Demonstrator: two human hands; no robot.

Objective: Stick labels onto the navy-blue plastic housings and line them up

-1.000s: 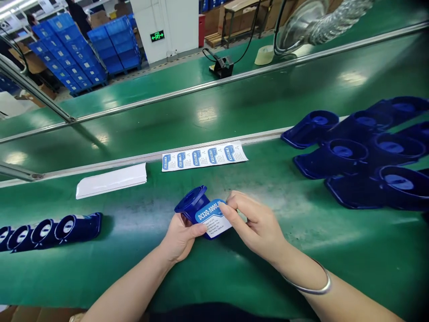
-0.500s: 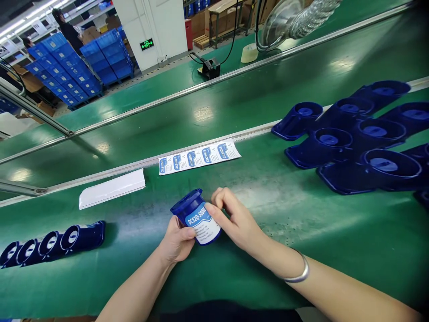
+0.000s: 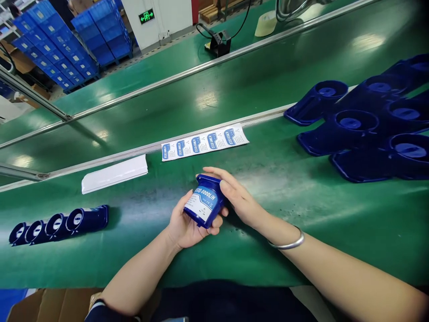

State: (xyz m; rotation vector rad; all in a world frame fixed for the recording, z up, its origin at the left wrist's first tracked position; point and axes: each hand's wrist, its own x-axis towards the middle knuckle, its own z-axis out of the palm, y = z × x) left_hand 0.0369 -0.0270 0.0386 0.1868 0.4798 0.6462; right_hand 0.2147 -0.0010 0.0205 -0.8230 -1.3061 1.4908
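Note:
A dark blue plastic housing (image 3: 217,202) with a wide flange at its top is held over the green table, tilted. A blue-and-white label (image 3: 201,205) reading "5000L/H" covers its side. My left hand (image 3: 182,226) cradles it from below and the left, with fingertips showing on the far underside. From the right, my right hand (image 3: 239,201) grips it, thumb on the upper side by the label's edge and fingers stretched behind the flange. Beyond my hands lies a sheet of similar labels (image 3: 205,144); to its left are blank white strips (image 3: 115,174).
Several labelled blue housings (image 3: 80,220) lie in a row at the left. More blue housings (image 3: 357,123) stand grouped at the right. A metal rail (image 3: 264,117) runs behind the labels. Farther back are a black tool stand (image 3: 219,44) and stacked blue crates (image 3: 55,47).
The housing has turned in my hands, so more of the label's right part shows. My left hand has shifted beneath it; my right fingers have uncurled and reached behind the flange. The view has tilted downward.

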